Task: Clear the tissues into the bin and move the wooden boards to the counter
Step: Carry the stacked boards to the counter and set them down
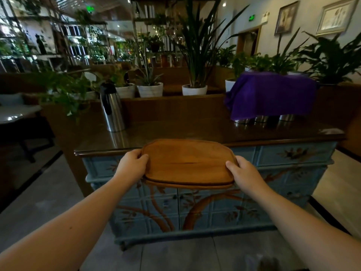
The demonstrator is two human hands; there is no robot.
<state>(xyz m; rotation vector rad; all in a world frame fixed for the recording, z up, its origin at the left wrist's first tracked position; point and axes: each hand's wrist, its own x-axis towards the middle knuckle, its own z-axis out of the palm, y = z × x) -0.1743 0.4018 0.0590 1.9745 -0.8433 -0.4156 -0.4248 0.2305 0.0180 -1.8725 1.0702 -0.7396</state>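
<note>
Holding stacked wooden boards (187, 163) level, left hand (131, 165) and right hand (240, 172) clamped on opposite short ends; far edge beyond the grip already above the counter (195, 132), ready for sliding on

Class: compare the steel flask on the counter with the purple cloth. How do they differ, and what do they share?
The flask is shiny metal with a black top; the cloth is soft purple fabric. The flask stands upright at the left; the cloth drapes over steel vessels at the right. Both sit on the counter.
</note>
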